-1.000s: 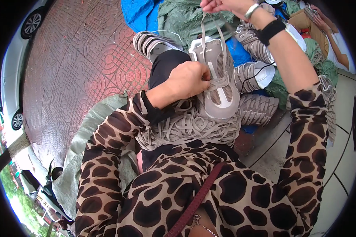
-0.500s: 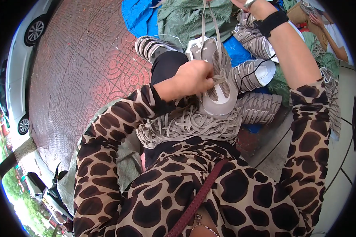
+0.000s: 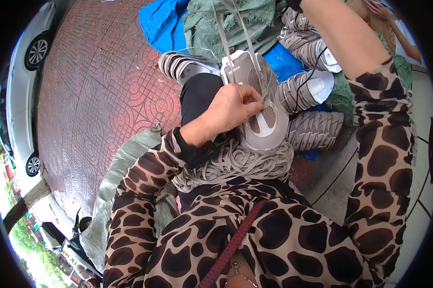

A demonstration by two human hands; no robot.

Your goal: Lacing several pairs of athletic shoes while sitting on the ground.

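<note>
A grey-beige shoe upper (image 3: 269, 134) with mesh panels lies on my lap, its toe toward me. My left hand (image 3: 230, 109) is closed in a pinch at the front of its lacing, on a beige shoelace (image 3: 248, 37). Two lengths of lace run up taut from the shoe to the top edge of the picture. My right forearm (image 3: 343, 38) reaches up past that edge, so the right hand is out of sight. Below the toe, a heap of loose beige laces (image 3: 235, 163) rests on my lap.
Nested stacks of shoe uppers (image 3: 317, 128) lie to the right and a further stack (image 3: 178, 66) to the left. Green sacking (image 3: 226, 26) and blue sheeting (image 3: 159, 24) are beyond. Another person's arm (image 3: 403, 41) shows far right. A parked car (image 3: 19, 91) stands left.
My right hand has gone up out of the picture, and the laces now slant further left. The fingers of my left hand have shifted from a fist to a pinch at the lacing.
</note>
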